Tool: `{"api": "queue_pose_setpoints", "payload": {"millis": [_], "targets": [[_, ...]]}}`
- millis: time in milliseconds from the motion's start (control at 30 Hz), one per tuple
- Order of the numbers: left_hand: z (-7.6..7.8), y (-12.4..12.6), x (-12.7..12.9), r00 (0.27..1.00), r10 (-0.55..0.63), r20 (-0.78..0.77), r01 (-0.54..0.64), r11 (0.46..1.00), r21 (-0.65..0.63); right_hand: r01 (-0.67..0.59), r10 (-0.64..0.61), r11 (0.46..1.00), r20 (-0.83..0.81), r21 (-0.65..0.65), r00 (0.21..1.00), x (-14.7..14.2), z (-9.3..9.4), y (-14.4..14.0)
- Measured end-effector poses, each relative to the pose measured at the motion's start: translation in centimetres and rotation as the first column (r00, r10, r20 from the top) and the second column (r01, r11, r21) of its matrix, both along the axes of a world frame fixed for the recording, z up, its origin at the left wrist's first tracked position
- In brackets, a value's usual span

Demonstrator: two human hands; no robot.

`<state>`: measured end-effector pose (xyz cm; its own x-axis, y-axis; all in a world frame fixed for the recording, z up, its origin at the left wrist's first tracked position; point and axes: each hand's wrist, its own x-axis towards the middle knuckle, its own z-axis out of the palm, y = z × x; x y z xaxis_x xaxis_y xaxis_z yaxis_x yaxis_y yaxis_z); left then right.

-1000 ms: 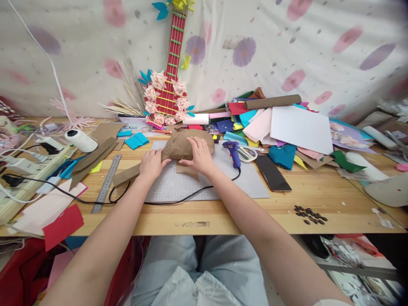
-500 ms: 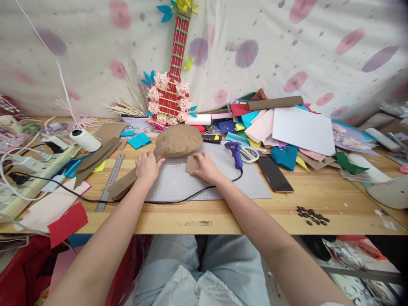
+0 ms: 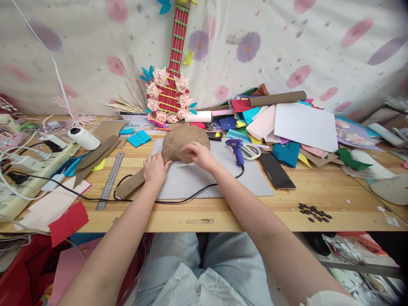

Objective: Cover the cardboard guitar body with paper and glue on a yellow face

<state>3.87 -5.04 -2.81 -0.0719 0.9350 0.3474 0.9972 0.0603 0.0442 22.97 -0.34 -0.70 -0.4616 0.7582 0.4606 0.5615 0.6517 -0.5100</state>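
**Both hands on a brown paper-covered shape at the cutting mat**

Seen from the head view: a rounded brown paper-wrapped body with a long flat brown neck [image 3: 181,142], lying across the far left part of a grey gridded cutting mat [image 3: 223,180] on a light wooden worktable [image 3: 287,199], the neck slanting down and left past the mat's edge. Left hand [image 3: 155,168] closed around the neck just below the rounded body, fingers curled over it. Right hand [image 3: 198,154] laid on the near side of the rounded body, fingers spread narrow and bent, pressing the paper; whether anything is pinched beneath cannot be told.

Just right of the body, a blue hot-glue gun [image 3: 236,149] resting on the mat, its black cord [image 3: 178,197] looping along the mat's near edge toward the left. Beside the gun, white-handled scissors [image 3: 250,151] and a dark flat phone [image 3: 276,171]. Left of the mat, a steel ruler [image 3: 110,180] lying slantwise, near brown card strips [image 3: 95,157] and a white spool of thread [image 3: 82,138]. Behind, propped against a flowered cloth backdrop [image 3: 287,42], a red paper guitar trimmed with pink paper roses [image 3: 170,91]. To the right, a heap of coloured paper sheets [image 3: 287,123] with a brown cardboard tube [image 3: 276,98] on top. Near the table's front edge, a small scatter of dark beads [image 3: 314,212]
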Motion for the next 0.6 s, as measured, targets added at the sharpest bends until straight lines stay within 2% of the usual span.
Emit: {"api": "queue_pose_setpoints", "payload": {"millis": [133,300,467,600], "targets": [[-0.1,0.1,-0.1,0.999,-0.02,0.027,0.02,1.0,-0.02,0.029,-0.038,0.996,0.113,0.085,0.993,-1.0,0.1,0.7],[0.1,0.3,-0.2,0.999,-0.019,0.048,0.02,0.999,-0.04,0.014,-0.036,0.991,0.169,0.13,0.985,-0.3,0.3,1.0],[0.1,0.2,-0.2,0.999,-0.019,0.045,0.021,0.999,-0.047,0.088,-0.101,0.987,0.097,0.132,0.99,1.1,0.2,1.1],[0.2,0.2,-0.1,0.999,-0.007,0.044,0.009,0.999,-0.05,0.143,-0.141,0.987,-0.02,0.068,0.99,1.7,0.4,0.5]]}}
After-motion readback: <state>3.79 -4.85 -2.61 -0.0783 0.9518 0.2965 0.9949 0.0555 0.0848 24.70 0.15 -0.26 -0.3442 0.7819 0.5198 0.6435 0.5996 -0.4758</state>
